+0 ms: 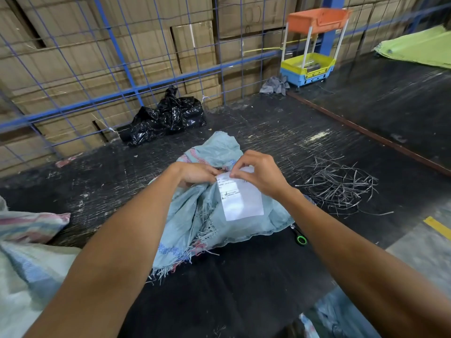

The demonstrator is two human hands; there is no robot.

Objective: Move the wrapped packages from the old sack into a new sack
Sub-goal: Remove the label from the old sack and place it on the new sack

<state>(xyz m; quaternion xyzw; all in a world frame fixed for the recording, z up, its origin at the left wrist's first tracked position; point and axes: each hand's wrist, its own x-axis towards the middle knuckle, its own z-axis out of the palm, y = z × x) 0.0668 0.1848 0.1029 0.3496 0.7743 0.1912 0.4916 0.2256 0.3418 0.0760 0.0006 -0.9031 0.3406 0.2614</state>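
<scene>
A pale blue woven sack [210,215], frayed along its near edge, lies crumpled on the black work surface [244,289] directly in front of the person. A white printed label [240,198] sits on the sack's upper face. Both hands meet at the label's far edge: the left hand [195,174] has its fingers curled into the sack fabric just left of the label's top corner, and the right hand [258,173] pinches the label's top edge between thumb and fingertips. The sack thus lies under and just beyond both hands, with most of it spread toward the person.

A pair of scissors with a green-ringed handle [300,236] pokes out from under the sack's right edge. Loose dark strapping strips [339,184] are heaped to the right. Another woven sack [29,252] lies at the left edge, and a crumpled black plastic bag [168,118] rests against the blue wire fence [117,93] behind.
</scene>
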